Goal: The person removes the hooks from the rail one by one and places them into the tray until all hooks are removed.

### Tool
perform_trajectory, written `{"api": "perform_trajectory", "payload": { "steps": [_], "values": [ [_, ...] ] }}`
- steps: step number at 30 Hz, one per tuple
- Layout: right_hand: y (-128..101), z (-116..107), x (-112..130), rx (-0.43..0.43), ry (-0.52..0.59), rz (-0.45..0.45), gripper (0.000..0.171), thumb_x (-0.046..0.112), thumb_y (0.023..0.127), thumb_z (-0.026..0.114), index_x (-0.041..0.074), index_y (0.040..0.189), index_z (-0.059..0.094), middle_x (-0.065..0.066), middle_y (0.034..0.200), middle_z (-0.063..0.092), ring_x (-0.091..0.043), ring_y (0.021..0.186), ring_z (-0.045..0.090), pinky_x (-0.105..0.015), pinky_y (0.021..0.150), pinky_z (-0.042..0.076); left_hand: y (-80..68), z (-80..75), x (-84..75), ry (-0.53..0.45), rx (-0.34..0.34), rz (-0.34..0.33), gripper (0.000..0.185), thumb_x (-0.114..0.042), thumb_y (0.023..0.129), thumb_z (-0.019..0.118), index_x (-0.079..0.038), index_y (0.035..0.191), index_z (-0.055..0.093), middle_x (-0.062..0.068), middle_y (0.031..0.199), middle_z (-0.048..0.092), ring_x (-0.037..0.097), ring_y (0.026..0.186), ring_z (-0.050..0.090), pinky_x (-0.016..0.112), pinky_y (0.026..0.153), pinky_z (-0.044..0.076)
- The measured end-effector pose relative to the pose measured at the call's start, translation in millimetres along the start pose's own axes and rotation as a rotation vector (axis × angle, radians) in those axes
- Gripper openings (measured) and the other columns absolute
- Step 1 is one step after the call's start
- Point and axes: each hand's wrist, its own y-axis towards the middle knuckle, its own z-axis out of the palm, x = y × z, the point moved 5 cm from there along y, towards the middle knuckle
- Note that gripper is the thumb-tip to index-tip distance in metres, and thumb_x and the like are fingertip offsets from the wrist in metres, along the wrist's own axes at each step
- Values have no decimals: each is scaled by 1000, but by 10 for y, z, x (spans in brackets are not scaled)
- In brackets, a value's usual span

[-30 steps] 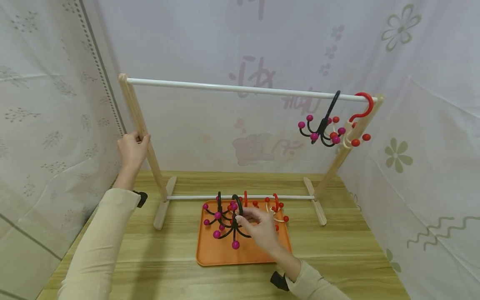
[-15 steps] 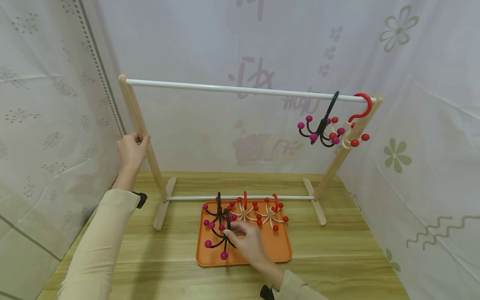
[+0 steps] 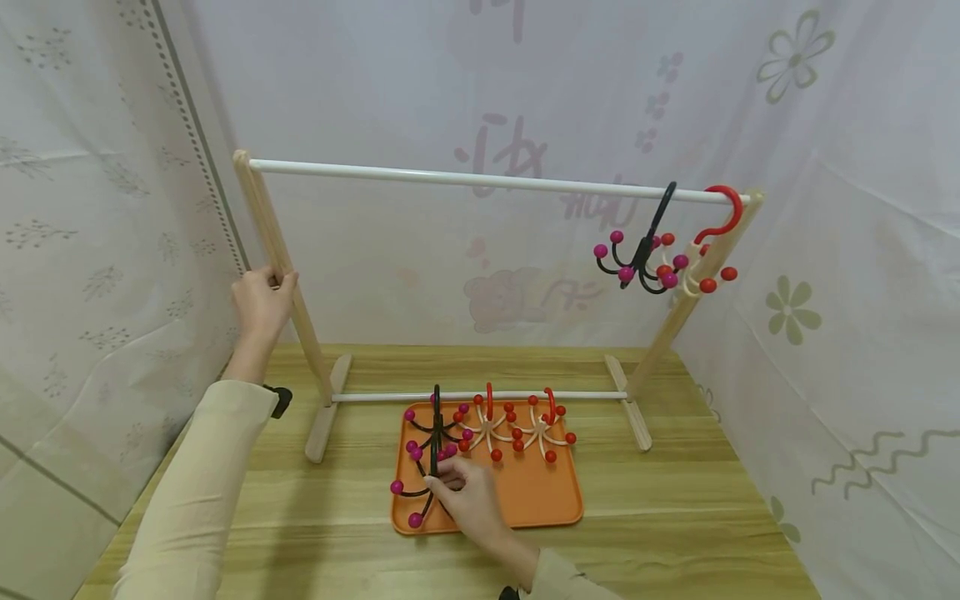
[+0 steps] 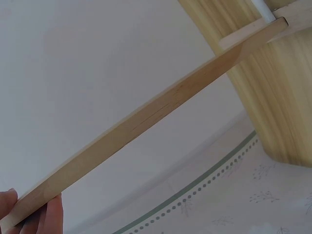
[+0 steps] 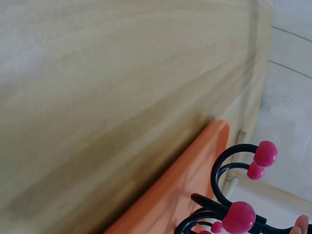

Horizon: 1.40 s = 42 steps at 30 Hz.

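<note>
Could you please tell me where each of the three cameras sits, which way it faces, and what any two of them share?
Head: worn on the head, facing forward and down at the rack, orange tray, both sleeves, left hand and right hand.
Left wrist: looks along the rack's wooden post; only fingertips show.
Right wrist: low over the table, facing the tray and black hook; a fingertip shows.
Shared: head and right wrist both show tray and black hook.
</note>
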Motion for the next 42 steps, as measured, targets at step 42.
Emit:
{"api": "perform_trajectory", "payload": {
  "steps": [42],
  "values": [
    [348,-435,240,-45,-154,-75,17,10,79,66,-1,92,65,-9,83,62,-12,67,59,-25,59,48,7,5,10,12,13,-6,33,-23,91,49,4,73,56,22,77,61,16,53,44,23,43,33]
  ]
}}
